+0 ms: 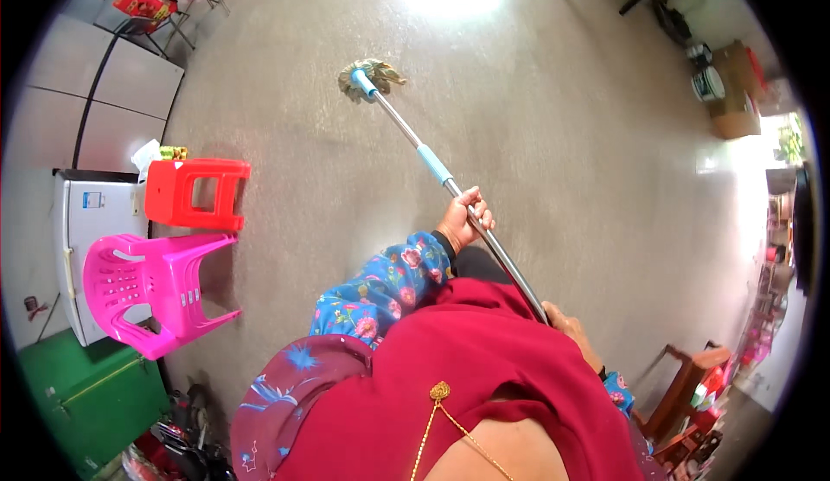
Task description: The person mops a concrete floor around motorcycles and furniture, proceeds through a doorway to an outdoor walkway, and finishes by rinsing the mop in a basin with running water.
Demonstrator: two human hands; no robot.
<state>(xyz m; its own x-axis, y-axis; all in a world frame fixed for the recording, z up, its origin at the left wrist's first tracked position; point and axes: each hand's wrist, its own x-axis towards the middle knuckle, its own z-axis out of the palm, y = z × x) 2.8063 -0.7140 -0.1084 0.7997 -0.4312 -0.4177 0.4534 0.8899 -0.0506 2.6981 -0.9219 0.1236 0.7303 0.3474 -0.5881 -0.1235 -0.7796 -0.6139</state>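
Note:
A mop (437,165) with a metal pole and light-blue fittings slants across the view. Its stringy head (380,73) rests on the floor ahead of me, a little left of the middle. My left hand (464,220) is wrapped round the pole at mid-length, below the blue sleeve. At the pole's near end, close to my body, my right hand (569,330) is closed on it, its fingers partly hidden. Blue flowered sleeves (385,286) cover my forearms.
To my left stand a pink plastic chair (160,291), a red stool (197,194), a white refrigerator (95,248) and a green chest (91,403). Cardboard boxes (735,92) sit at the far right. A wooden chair (683,386) is near on the right.

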